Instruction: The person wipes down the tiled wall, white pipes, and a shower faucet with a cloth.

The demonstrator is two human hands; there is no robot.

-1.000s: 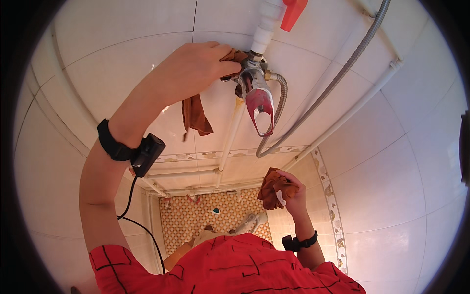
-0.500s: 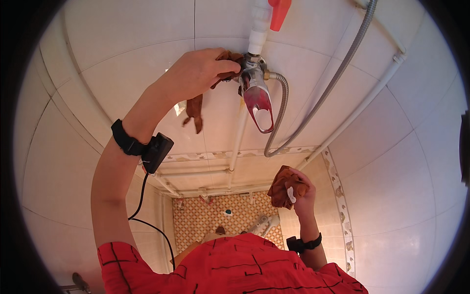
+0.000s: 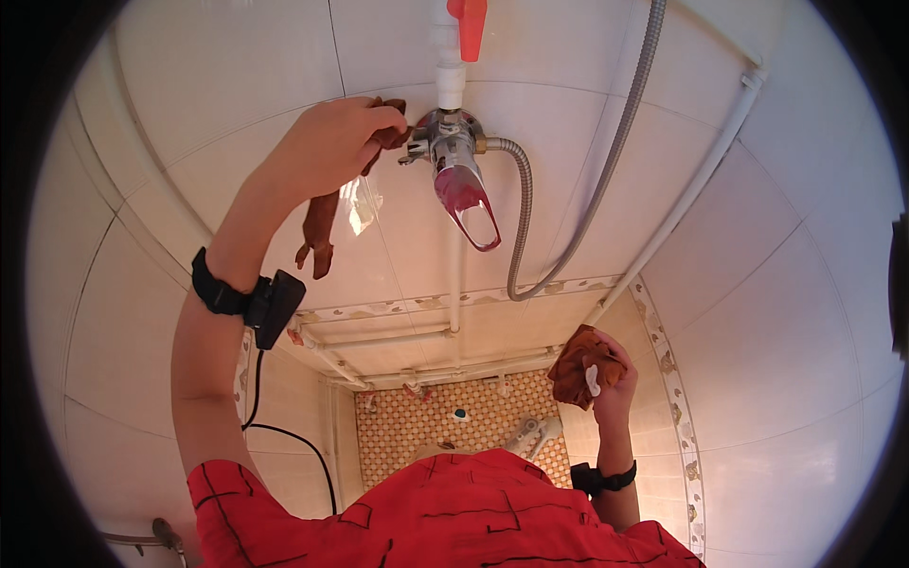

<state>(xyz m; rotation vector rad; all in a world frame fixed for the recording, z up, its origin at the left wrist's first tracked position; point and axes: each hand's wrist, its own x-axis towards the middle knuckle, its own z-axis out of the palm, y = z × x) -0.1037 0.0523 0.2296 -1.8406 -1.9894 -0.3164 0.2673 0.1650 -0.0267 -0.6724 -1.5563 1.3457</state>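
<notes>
With closed fingers my left hand [image 3: 343, 142] pinches a brown cloth [image 3: 320, 232], whose narrow end hangs down below the wrist. It is just left of a chrome wall mixer tap [image 3: 449, 142] with a red, loop-shaped lever [image 3: 465, 206]. A small gap shows between the cloth and the tap's left side. Lower down at the right, my right hand [image 3: 615, 383] grips a second bunched brown cloth [image 3: 572, 367], with a white tag [image 3: 593, 381] showing on it. Some of the right fingers are hidden by the folds.
A white pipe with a red valve handle [image 3: 468, 28] rises above the tap. From its right side a grey metal hose [image 3: 606, 189] loops upward. White pipes [image 3: 682, 204] run along the tiled walls. A black cable [image 3: 301, 437] hangs by my left arm. Below is a patterned floor [image 3: 398, 435].
My left hand has drawn the cloth leftward off the tap's side. The view has shifted slightly, and my right hand still grips its cloth.
</notes>
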